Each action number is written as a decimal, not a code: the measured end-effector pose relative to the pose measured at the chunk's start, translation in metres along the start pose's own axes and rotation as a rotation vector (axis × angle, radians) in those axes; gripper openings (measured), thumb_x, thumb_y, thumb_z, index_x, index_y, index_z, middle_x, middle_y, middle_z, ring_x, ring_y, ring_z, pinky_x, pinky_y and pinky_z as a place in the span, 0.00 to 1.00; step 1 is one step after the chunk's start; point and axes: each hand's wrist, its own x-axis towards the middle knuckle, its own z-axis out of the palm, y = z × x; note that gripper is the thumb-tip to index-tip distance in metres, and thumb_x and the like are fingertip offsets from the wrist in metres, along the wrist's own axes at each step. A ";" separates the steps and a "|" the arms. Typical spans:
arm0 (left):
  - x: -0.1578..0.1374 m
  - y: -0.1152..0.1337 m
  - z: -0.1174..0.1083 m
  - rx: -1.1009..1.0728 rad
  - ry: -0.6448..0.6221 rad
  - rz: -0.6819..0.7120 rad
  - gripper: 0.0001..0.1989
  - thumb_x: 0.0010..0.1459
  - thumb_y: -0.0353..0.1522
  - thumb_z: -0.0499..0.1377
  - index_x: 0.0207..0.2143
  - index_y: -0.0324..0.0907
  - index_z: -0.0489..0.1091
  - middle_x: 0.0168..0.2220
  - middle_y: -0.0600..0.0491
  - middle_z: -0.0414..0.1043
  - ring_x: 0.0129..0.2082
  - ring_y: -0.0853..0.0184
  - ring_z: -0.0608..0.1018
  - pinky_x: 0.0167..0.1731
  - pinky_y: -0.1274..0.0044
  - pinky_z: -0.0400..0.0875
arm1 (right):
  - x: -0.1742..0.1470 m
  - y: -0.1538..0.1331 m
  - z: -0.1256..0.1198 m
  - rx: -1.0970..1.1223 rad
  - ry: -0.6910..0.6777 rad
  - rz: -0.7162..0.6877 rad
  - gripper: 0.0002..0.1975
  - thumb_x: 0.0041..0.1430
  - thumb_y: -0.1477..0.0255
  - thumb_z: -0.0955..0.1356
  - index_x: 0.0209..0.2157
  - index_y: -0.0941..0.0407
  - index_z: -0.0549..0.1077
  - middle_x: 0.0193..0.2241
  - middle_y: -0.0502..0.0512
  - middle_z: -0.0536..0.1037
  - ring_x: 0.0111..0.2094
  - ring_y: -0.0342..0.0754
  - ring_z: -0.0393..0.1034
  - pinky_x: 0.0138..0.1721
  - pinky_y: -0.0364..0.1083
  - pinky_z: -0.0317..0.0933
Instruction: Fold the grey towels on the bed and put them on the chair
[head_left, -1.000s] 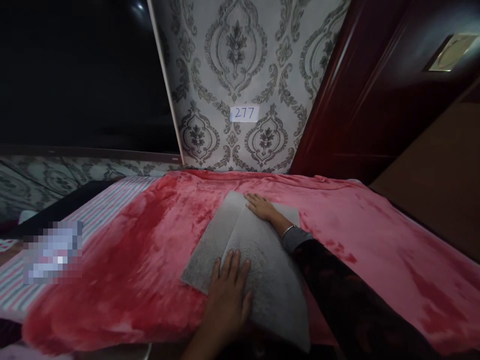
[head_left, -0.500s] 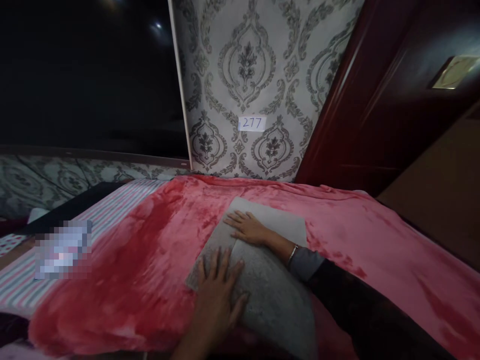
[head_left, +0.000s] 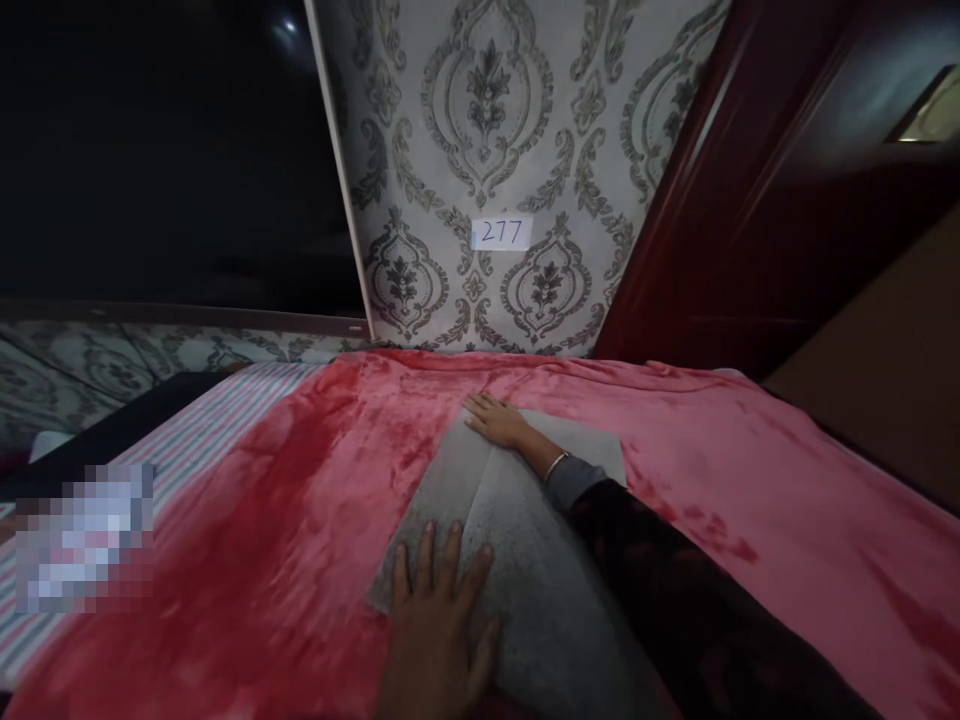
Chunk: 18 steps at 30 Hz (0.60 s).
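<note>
A grey piece of plush-looking cloth lies across a pink-and-red fleece blanket, with a faint fold line running along it. My left hand rests palm down, fingers spread, on its near left part. Farther off, my right hand lies flat over the cloth's far left corner, fingertips at the edge. A bracelet circles the right wrist. The near end of the cloth is partly hidden by my right sleeve and the frame's lower edge.
A striped cloth lies left of the blanket, with a pixelated item on it. Behind are a black screen, a patterned wall with a paper marked 277, and a dark red door at right.
My right hand has slid away from me to the cloth's far corner. The left hand stays on the near part with fingers spread. The view has shifted slightly.
</note>
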 end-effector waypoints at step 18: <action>0.013 0.017 -0.017 -0.008 0.181 0.102 0.21 0.63 0.34 0.55 0.58 0.45 0.72 0.65 0.44 0.65 0.66 0.44 0.61 0.62 0.46 0.49 | -0.201 0.031 -0.011 0.082 0.088 -0.004 0.31 0.72 0.52 0.53 0.70 0.48 0.54 0.72 0.57 0.45 0.72 0.58 0.34 0.68 0.65 0.36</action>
